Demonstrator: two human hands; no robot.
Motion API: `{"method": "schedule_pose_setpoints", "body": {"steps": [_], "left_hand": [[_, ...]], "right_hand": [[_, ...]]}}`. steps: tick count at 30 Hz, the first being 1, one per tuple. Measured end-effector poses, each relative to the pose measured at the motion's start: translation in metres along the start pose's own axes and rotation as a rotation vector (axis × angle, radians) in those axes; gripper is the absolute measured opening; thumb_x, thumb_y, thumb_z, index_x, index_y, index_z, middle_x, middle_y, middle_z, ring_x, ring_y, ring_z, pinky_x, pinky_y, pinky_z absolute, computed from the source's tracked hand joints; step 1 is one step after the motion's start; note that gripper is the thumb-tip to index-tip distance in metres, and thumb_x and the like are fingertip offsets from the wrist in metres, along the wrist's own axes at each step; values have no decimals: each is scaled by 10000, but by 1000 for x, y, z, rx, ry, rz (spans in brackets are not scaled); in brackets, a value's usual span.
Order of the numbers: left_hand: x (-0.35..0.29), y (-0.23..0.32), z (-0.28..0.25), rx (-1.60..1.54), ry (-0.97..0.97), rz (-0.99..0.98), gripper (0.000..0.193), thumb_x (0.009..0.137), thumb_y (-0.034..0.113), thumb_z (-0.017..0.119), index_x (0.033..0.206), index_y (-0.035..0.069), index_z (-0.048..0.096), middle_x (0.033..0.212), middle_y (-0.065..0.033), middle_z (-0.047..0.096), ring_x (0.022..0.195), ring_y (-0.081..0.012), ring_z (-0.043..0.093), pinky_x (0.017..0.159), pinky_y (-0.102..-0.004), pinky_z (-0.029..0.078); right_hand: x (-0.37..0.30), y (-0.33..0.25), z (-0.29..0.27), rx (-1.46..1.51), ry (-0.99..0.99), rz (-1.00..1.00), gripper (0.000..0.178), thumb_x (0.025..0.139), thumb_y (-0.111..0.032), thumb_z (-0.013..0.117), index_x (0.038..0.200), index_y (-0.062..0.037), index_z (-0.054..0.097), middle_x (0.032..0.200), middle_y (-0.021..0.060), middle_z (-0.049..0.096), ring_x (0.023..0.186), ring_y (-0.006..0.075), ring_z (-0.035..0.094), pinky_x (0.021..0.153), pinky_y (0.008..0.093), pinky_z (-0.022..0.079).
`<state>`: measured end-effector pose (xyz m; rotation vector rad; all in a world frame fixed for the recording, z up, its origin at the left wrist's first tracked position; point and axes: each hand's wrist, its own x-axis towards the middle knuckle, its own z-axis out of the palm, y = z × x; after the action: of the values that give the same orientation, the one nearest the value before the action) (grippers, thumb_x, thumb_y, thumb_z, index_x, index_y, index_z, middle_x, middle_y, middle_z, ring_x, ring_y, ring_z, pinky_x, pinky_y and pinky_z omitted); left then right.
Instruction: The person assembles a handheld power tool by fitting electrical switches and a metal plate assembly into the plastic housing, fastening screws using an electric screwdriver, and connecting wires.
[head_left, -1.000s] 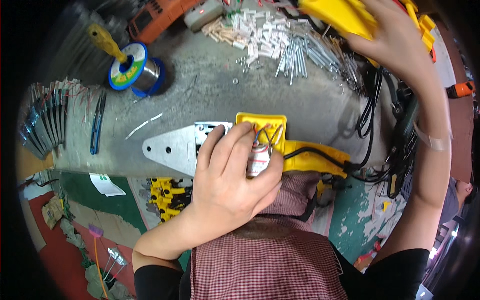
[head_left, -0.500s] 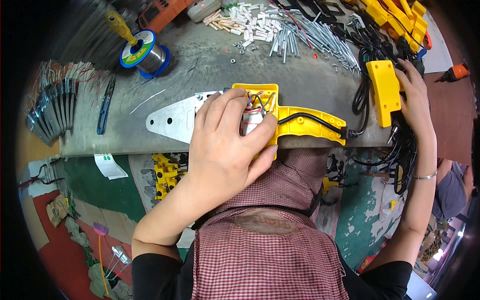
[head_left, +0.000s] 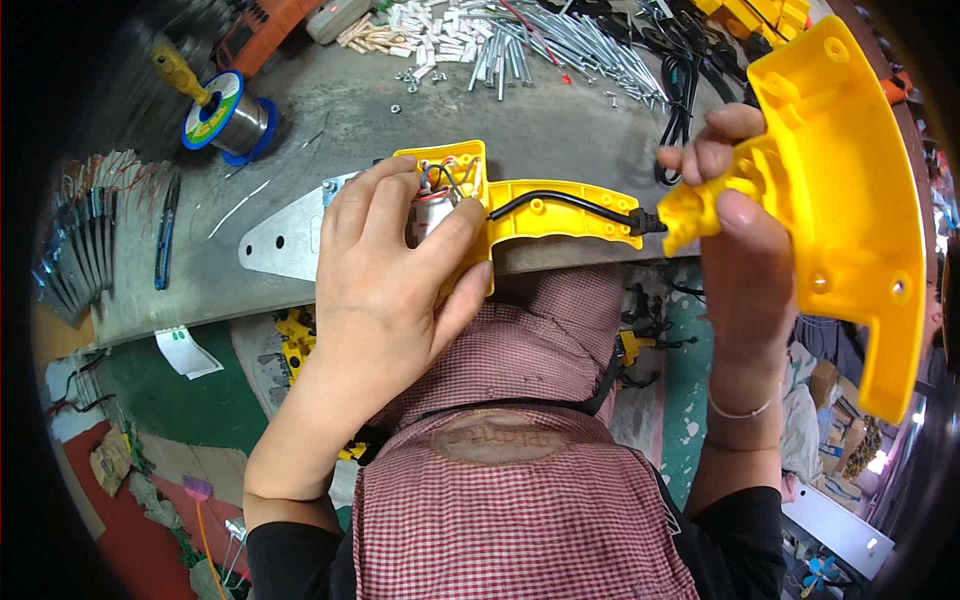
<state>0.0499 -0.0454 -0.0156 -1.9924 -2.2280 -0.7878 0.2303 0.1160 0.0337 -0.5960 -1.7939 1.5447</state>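
My left hand [head_left: 385,255] grips a yellow plastic housing half [head_left: 462,275] at the table's front edge, fingers over its far side and thumb at its right. Wires [head_left: 455,178] and a white part show inside. A tapered metal plate [head_left: 285,235] juts out to the left; a black cord [head_left: 565,203] runs through the yellow handle [head_left: 590,225]. My right hand [head_left: 745,230] is closed on a yellow plastic shell [head_left: 850,170], raised close to the camera with its hollow side showing. A smaller yellow piece [head_left: 690,215] is at its fingers; whether it belongs to the shell, I cannot tell.
A solder spool [head_left: 235,115] and a blue cutter knife [head_left: 165,235] lie left, beside dark wired strips [head_left: 85,240]. Far back are white sleeves [head_left: 430,30], long screws [head_left: 560,55], an orange meter [head_left: 265,30] and black cords [head_left: 680,95].
My right hand has lifted the yellow shell from the table's right side and brought it nearer, turning its hollow side into view. My left hand stays on the housing. The whole view has shifted.
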Motion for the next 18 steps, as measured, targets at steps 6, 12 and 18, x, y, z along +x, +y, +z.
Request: {"method": "schedule_pose_setpoints", "body": {"steps": [6,12,18], "left_hand": [[-1,0,3,-46,35,-9,366,705,238,724,1034,103,638,1109,-207,530,1108,-384,506,946,-498,402],[-5,-2,1,-61,49,-19,386,708,228,727,1058,93,639,1105,-202,540,1118,-380,510,953,-501,401],[-6,-10,-13,-66,-63,18,615,709,311,753,1241,72,556,1192,-208,534,1234,-389,471,1027,-511,377]], "right_hand": [[-1,-1,13,-250,50,-42,429,804,-167,616,1191,-3,530,1016,69,549,964,180,558,1000,436,443],[3,-12,34,-442,-11,-90,369,810,-105,619,1151,13,540,1040,77,573,984,179,562,971,362,447],[-2,-7,49,-482,-134,35,481,829,-62,686,1274,-3,514,1196,97,608,995,153,569,932,297,445]]}}
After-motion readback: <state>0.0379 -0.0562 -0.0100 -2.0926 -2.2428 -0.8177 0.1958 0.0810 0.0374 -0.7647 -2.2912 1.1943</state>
